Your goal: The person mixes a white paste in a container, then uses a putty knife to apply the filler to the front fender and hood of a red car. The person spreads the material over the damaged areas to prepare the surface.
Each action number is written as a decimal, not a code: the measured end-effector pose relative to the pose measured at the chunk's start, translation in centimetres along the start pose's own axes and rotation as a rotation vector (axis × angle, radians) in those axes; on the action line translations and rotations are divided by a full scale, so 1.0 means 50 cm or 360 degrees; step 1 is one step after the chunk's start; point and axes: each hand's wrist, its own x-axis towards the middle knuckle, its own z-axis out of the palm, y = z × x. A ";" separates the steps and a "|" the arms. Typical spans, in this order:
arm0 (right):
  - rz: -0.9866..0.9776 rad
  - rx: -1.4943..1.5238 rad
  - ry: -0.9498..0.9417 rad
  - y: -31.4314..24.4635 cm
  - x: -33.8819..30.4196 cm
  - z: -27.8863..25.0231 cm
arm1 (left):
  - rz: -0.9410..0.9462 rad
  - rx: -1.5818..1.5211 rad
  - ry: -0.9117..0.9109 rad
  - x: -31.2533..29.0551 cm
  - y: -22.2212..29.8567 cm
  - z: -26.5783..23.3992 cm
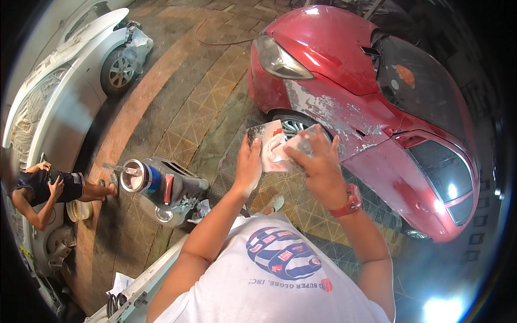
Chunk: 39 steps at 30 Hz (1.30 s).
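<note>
My left hand [249,166] grips a flat board [257,132] from its left side, with the thumb near its face. A pale, whitish-pink paste [277,149] is smeared across the board. In my right hand [319,164] is a thin, flat spreader [302,141], held against or just over the board's right side; the fingers partly cover it, and I cannot tell whether it touches the paste. Beyond both hands stands a red car [328,64], its front fender showing a scraped, whitish-grey patch [318,105] above the front wheel [293,127].
To my left, a grey stand [189,185] bears an open can [137,176] with pinkish paste and a red tube [168,188]. A partly covered white car [86,75] stands at far left. Near it, another person [51,185] holds a dark object. A hose [221,44] crosses the floor.
</note>
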 end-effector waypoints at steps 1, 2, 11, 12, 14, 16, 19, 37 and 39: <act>-0.0044 -0.0106 -0.0033 0.011 -0.011 0.026 | -0.0004 0.0051 0.0032 0.001 -0.017 -0.001; -0.0104 -0.0207 -0.0065 0.010 -0.007 0.034 | 0.0002 0.0102 0.0077 0.010 -0.037 -0.005; 0.0350 0.0580 -0.0254 0.032 -0.054 0.084 | -0.0251 -0.0792 -0.0067 0.000 0.008 0.007; 0.0443 0.0455 -0.0302 0.049 -0.064 0.088 | -0.0260 -0.0803 -0.0097 0.002 0.003 -0.002; 0.0400 0.0362 -0.0184 0.074 -0.047 0.059 | -0.0252 -0.0354 -0.0293 0.003 0.013 -0.013; 0.0240 0.0135 0.0073 0.072 -0.011 0.023 | -0.0304 0.0070 -0.0532 0.001 0.001 -0.027; 0.0013 -0.0168 0.0178 0.061 0.017 0.038 | -0.0221 0.0355 -0.0471 -0.016 0.017 0.006; -0.0144 0.0577 0.0389 0.053 -0.072 0.141 | -0.0372 -0.0729 -0.0207 0.012 0.002 0.025; -0.0015 0.0268 0.0257 0.096 -0.075 0.158 | -0.0353 -0.0667 -0.0219 -0.007 0.013 0.028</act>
